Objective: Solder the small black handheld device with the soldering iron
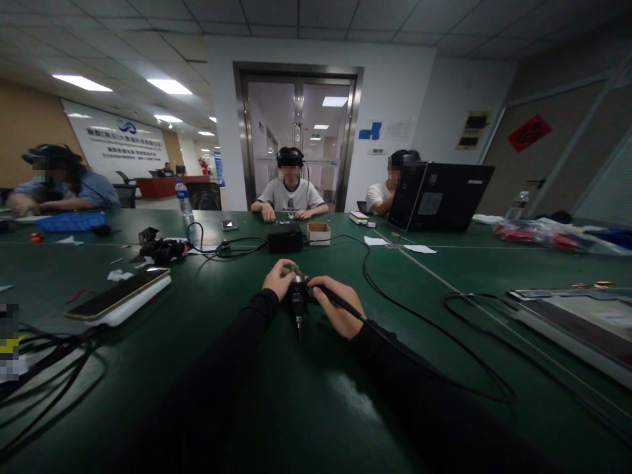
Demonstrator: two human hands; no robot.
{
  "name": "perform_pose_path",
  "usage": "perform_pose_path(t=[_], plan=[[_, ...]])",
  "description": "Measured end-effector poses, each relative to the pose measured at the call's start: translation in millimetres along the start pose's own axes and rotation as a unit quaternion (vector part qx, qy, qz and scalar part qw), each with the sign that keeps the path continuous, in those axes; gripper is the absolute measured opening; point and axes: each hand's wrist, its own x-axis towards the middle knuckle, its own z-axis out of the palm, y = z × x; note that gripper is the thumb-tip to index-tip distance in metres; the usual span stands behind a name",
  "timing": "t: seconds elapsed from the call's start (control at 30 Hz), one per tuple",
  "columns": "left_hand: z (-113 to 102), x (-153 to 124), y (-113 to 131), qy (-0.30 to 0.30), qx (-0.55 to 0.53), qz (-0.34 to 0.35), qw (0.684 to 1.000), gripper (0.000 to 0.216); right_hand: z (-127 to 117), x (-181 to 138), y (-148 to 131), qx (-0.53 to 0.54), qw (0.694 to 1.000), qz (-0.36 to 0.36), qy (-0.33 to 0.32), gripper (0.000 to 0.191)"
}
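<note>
The left hand (279, 281) pinches a small green piece (295, 268) at the far end of a black tapered cylinder with a metal tip (297, 304), well short of the green table (148, 368)'s far edge. The right hand (343, 309) grips a slim black corded handle (340, 301); this looks like close two-handed work, calling for steady fingers.

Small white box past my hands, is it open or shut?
Open: the white box shows its brown inside, with no lid across its top.
</note>
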Motion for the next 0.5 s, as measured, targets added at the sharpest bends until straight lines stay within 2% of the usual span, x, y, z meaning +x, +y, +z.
perform_pose_path(t=[0.5], plan=[[0.1,-1.1,0.3,0.011,-0.011,-0.008,1.000,0.022,1.2,-0.1,0.8,-0.013,1.000,0.002,-0.014,0.020]])
